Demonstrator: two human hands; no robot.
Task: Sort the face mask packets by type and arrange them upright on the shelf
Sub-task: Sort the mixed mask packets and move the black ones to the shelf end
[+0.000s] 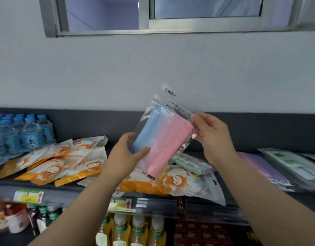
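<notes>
I hold a clear packet of blue and pink masks (163,135) tilted in the air above the shelf (242,199). My left hand (126,153) grips its lower left edge, thumb across the front. My right hand (211,135) pinches its right edge near the top. Several orange and white mask packets (52,167) lie flat in a heap on the shelf's left, and more orange and white packets (181,181) lie under the held one. A green mask packet (190,163) lies flat behind them. Purple packets (259,166) and dark green-labelled packets (291,162) lie at the right.
Shrink-wrapped water bottles (20,132) stand at the shelf's far left. A grey wall and a window (171,13) rise behind. Price tags (28,195) line the shelf's front edge. The lower shelf holds yellow drink bottles (133,229) and dark bottles (43,219).
</notes>
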